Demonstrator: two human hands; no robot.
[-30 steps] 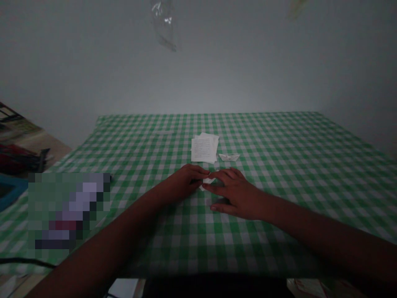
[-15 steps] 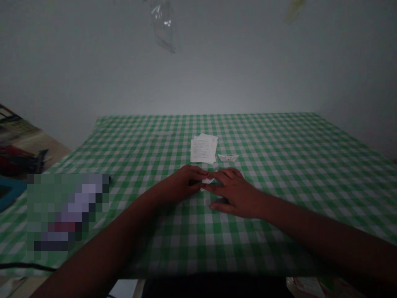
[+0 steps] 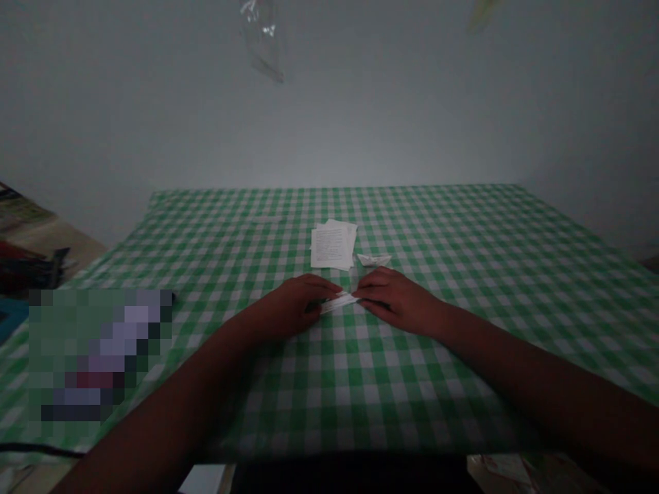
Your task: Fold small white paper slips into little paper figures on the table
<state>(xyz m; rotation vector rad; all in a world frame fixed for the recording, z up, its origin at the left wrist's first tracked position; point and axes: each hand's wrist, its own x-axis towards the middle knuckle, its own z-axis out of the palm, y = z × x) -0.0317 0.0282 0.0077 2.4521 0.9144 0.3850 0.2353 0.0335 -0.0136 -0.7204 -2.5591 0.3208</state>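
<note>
A small piece of folded white paper point(image 3: 340, 300) lies between my hands on the checked cloth, with crease lines along its length. My left hand point(image 3: 303, 302) grips its left end between thumb and fingers. At the paper's right tip, the fingers of my right hand point(image 3: 394, 298) are drawn together and pinch it. Just beyond my right hand sits a folded paper boat point(image 3: 375, 261). Behind the folded paper lies a small stack of printed paper sheets point(image 3: 330, 247), slightly fanned.
A green-and-white checked tablecloth point(image 3: 463, 233) covers the table up to the wall. On the left is a pixelated, unreadable object point(image 3: 103, 357) with a black cable point(image 3: 41, 448) near it. A clear plastic bag point(image 3: 263, 41) hangs on the wall.
My right hand has drawn back off the paper, its spread fingers closing at the right tip. More of the folded paper now shows. The left hand keeps its hold.
</note>
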